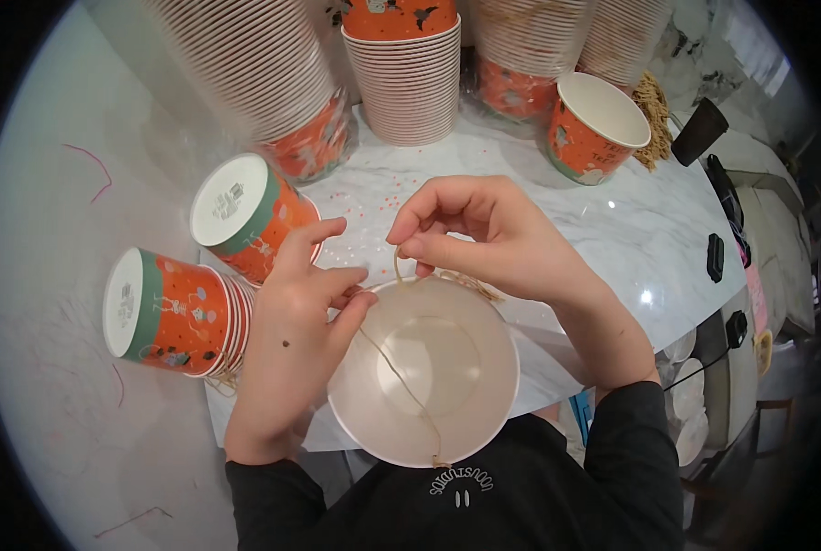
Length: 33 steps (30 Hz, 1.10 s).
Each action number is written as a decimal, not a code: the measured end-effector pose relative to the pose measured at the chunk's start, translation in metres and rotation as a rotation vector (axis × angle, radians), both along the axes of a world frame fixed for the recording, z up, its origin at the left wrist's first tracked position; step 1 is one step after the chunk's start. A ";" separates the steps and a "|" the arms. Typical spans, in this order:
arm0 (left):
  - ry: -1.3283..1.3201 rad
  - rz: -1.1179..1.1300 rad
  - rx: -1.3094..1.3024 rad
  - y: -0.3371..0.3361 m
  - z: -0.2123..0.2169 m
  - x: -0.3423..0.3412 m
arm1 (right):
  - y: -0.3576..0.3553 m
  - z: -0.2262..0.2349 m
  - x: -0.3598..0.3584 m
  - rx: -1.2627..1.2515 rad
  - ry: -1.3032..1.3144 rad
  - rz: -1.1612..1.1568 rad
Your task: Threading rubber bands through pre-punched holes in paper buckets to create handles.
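A white-lined paper cup (424, 372) sits upright against my chest, its mouth facing me. A thin tan string (401, 376) runs across its inside from the near rim to the far rim. My left hand (291, 340) grips the cup's left rim, thumb and forefinger pinched at the edge. My right hand (484, 234) is above the far rim, fingertips pinching a loop of the string. Dark sleeves cover both my forearms.
Two stacks of orange patterned cups (176, 317) (250, 216) lie on their sides at left on the white marble table (631, 230). Tall cup stacks (409, 78) stand behind, a single open cup (594, 124) at right beside a bundle of strings (654, 106).
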<state>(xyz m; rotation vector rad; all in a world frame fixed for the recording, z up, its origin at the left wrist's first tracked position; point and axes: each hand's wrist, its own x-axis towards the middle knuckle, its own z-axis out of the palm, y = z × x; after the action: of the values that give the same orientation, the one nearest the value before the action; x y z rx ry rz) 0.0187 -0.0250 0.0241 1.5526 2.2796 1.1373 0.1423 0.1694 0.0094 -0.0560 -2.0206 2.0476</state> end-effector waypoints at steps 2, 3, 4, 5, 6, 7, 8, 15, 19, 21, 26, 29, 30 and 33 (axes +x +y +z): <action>0.105 -0.007 -0.033 -0.003 0.001 0.002 | -0.002 -0.001 -0.001 0.036 0.014 -0.042; 0.113 0.012 -0.027 -0.004 0.002 0.003 | -0.003 -0.002 -0.002 0.072 0.034 -0.085; 0.121 0.031 -0.020 -0.005 0.003 0.005 | -0.004 -0.003 -0.002 0.071 0.032 -0.083; 0.119 0.033 -0.022 -0.007 0.005 0.004 | -0.005 -0.003 -0.003 0.083 0.048 -0.098; 0.160 0.018 -0.076 -0.009 0.006 0.002 | -0.006 -0.004 -0.003 0.097 0.063 -0.116; 0.201 0.002 -0.130 -0.010 0.006 0.000 | -0.007 -0.006 -0.003 0.098 0.061 -0.119; 0.199 -0.001 -0.130 -0.010 0.006 -0.001 | -0.009 -0.008 -0.003 0.189 0.083 -0.161; 0.080 -0.054 -0.136 -0.010 0.009 0.000 | -0.023 -0.012 -0.007 0.297 0.101 -0.294; 0.036 -0.092 -0.073 -0.009 0.009 0.000 | -0.025 -0.017 -0.010 0.319 0.158 -0.368; 0.037 -0.056 -0.023 -0.006 0.008 0.004 | -0.027 -0.018 -0.009 0.434 0.211 -0.351; -0.062 -0.021 0.081 0.003 0.003 0.001 | -0.023 -0.016 -0.007 0.563 0.299 -0.258; -0.179 -0.054 0.092 0.001 0.001 -0.009 | -0.022 -0.012 -0.008 0.572 0.315 -0.201; -0.286 -0.070 0.077 0.003 0.000 -0.012 | -0.021 -0.012 -0.007 0.564 0.305 -0.182; -0.550 -0.104 0.103 0.011 -0.003 -0.018 | -0.021 -0.016 -0.009 0.450 0.326 -0.147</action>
<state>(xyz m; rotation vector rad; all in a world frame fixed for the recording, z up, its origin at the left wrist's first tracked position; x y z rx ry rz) 0.0005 -0.0141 0.0212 1.1773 1.7835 1.4515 0.1335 0.1480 -0.0069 0.1961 -2.1345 1.3731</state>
